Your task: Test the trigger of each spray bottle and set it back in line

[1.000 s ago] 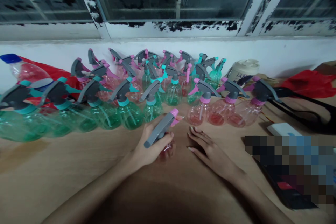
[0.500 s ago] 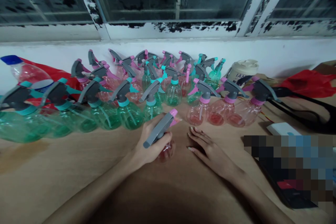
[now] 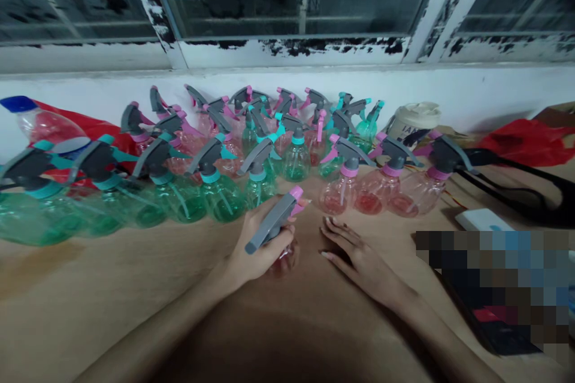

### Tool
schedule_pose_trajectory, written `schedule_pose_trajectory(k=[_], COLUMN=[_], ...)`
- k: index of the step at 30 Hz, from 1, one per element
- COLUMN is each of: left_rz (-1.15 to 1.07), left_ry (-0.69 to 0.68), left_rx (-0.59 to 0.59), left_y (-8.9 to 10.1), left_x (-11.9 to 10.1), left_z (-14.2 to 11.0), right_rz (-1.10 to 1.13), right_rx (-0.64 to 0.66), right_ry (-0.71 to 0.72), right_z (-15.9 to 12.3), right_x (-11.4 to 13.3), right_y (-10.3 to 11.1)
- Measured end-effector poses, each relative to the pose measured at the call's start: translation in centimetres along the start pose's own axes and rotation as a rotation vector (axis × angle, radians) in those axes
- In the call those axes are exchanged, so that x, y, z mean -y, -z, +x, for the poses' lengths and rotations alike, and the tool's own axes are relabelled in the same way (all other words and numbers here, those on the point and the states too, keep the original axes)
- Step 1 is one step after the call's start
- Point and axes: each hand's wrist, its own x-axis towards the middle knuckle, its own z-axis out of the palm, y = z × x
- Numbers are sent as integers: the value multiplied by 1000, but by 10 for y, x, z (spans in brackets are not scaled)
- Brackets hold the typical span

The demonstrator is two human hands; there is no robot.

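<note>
My left hand point(image 3: 260, 239) is wrapped round the neck of a pink spray bottle point(image 3: 275, 221) with a grey and pink trigger head. The bottle stands on the wooden table point(image 3: 148, 287), its lower body partly hidden by my fingers. To its right, my right hand point(image 3: 354, 257) lies flat on the tabletop with fingers outstretched, holding nothing. Beyond my left hand is a row of green spray bottles point(image 3: 222, 197) with grey and teal heads. Several pink spray bottles point(image 3: 371, 191) stand past my right hand.
More spray bottles point(image 3: 296, 158) crowd the back near the wall. A clear bottle with a blue cap point(image 3: 18, 103) leans at the left. A white cup point(image 3: 413, 119), a red plastic bag point(image 3: 525, 142), black straps point(image 3: 530, 188) and a white box point(image 3: 485, 220) are on the right.
</note>
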Motion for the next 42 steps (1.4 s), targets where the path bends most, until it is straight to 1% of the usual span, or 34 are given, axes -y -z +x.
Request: schedule_pose_trajectory(k=[4, 9, 14, 18, 27, 35, 42], left_rz=[-10, -9, -16, -11, 32, 93, 109], left_ry=[-14, -37, -68, -60, -127, -130, -151], left_rx=[-10, -63, -11, -8, 54, -40, -77], left_y=[-1, -2, 0, 3, 7, 4, 1], left_x=[0, 0, 3, 4, -9, 0, 1], left_z=[-1, -1, 0, 1, 7, 2, 0], right_rz=[-18, -1, 9, -3, 5, 5, 27], right_rx=[12, -1, -16, -4, -10, -13, -19], right_ry=[-5, -8, 1, -1, 1, 1, 3], right_z=[0, 0, 0, 0, 1, 0, 0], right_x=[0, 0, -1, 0, 1, 1, 0], right_y=[0, 0, -1, -1, 0, -1, -1])
